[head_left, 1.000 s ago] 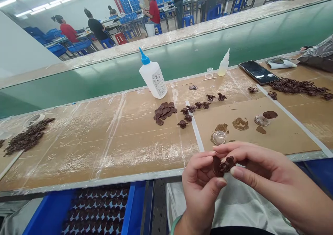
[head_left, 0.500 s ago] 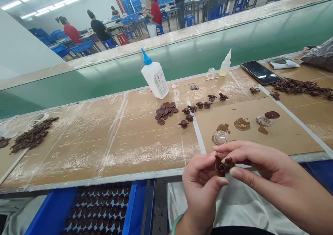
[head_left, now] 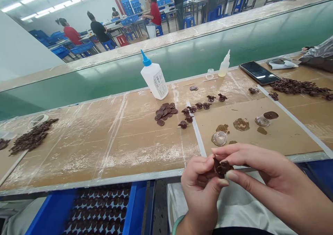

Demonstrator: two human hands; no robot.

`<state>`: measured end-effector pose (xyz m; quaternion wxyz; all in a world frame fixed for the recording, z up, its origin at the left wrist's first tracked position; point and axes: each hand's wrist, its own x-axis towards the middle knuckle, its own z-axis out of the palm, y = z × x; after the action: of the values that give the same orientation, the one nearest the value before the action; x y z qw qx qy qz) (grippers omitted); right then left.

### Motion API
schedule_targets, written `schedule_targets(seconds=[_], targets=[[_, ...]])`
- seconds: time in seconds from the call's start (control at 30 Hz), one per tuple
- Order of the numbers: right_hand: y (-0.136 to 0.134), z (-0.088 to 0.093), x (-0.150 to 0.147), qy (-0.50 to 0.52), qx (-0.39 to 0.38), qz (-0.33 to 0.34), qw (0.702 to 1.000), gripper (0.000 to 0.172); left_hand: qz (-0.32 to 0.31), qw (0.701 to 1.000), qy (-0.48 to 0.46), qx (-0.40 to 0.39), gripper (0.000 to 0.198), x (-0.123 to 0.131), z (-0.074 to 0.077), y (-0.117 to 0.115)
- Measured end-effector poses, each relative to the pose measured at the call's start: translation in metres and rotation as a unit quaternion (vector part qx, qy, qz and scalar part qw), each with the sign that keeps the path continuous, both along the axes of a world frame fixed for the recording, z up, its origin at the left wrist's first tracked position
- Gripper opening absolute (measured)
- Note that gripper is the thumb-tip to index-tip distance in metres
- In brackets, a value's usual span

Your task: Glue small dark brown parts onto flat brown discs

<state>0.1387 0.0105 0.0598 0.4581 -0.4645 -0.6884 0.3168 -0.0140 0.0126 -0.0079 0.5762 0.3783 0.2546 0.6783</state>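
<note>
Between my left hand (head_left: 200, 193) and my right hand (head_left: 260, 169), I pinch a dark brown disc with a small moulded brown piece (head_left: 221, 167) against it. Thumb and fingers of both hands touch it, and they hide part of the disc. Beyond my hands lies a cardboard sheet (head_left: 260, 132) with brown smears and a small clear dish (head_left: 219, 138). Further off are a pile of brown discs (head_left: 162, 113) and a loose row of moulded brown pieces (head_left: 199, 105). Two glue bottles, a large white one (head_left: 154, 81) and a small one (head_left: 224, 66), stand near the belt.
A green conveyor belt (head_left: 182, 63) runs behind the bench. Heaps of brown pieces (head_left: 299, 87) lie at both ends, near a phone (head_left: 258, 72). Below the bench edge is a blue tray of rows of brown pieces (head_left: 100, 210). Co-workers sit at distant tables.
My hands have dropped slightly and the held disc has turned a little between my fingers. The view has shifted a little. Nothing on the bench has visibly moved.
</note>
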Motion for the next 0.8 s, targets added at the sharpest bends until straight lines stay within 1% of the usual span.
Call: schedule_targets(seconds=[0.07, 0.13, 0.17, 0.3, 0.37, 0.4, 0.53, 0.67, 0.8], targets=[[0.001, 0.001, 0.001, -0.003, -0.006, 0.009, 1.000, 0.036, 0.005, 1.000, 0.001, -0.002, 0.026, 0.000, 0.000, 0.000], [0.004, 0.000, 0.003, -0.008, -0.029, 0.027, 0.999, 0.036, 0.012, 1.000, 0.007, -0.003, 0.025, 0.000, -0.001, 0.000], [0.005, -0.001, 0.005, -0.007, -0.040, 0.038, 0.998, 0.033, 0.014, 1.000, 0.010, -0.003, 0.025, 0.000, -0.001, 0.000], [0.006, -0.007, 0.009, 0.029, -0.076, 0.064, 0.995, 0.012, 0.015, 1.000, 0.021, 0.002, 0.026, -0.001, -0.002, -0.001], [0.006, -0.008, 0.010, 0.048, -0.096, 0.065, 0.992, 0.009, 0.015, 1.000, 0.023, 0.005, 0.027, -0.001, -0.003, -0.001], [0.006, -0.008, 0.009, 0.058, -0.106, 0.064, 0.991, 0.009, 0.016, 1.000, 0.024, 0.006, 0.027, -0.001, -0.004, -0.001], [0.009, 0.001, 0.008, 0.087, -0.166, 0.069, 0.980, 0.020, 0.028, 0.999, 0.019, 0.023, 0.027, 0.000, -0.005, 0.001], [0.016, 0.010, 0.009, 0.097, -0.200, 0.097, 0.970, 0.017, 0.029, 0.999, 0.013, 0.026, 0.026, 0.002, -0.005, 0.002], [0.022, 0.014, 0.010, 0.113, -0.225, 0.126, 0.960, 0.019, 0.038, 0.999, 0.018, 0.021, 0.025, 0.003, -0.003, 0.002]])
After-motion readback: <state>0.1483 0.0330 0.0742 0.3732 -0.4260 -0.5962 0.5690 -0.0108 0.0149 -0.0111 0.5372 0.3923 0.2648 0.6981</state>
